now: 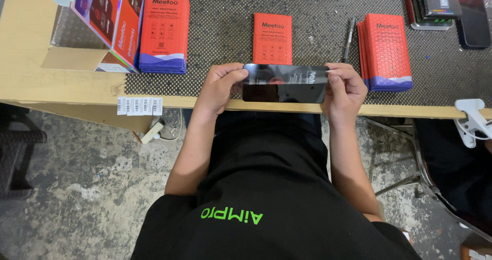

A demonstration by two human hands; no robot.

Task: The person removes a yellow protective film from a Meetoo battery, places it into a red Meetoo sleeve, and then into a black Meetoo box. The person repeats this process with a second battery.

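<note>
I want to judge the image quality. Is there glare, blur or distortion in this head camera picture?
Head view: sharp and evenly lit. The glossy black panel, held by the left hand and right hand, mirrors its surroundings faintly. An iridescent sheen shows on the open box. The table edge bows slightly, suggesting wide-lens distortion. Shadows are soft.

Open mat (220, 39) between red box stacks (164, 32) (387, 52), single red box (272, 38) and pen (349, 37) mid-way.
</note>
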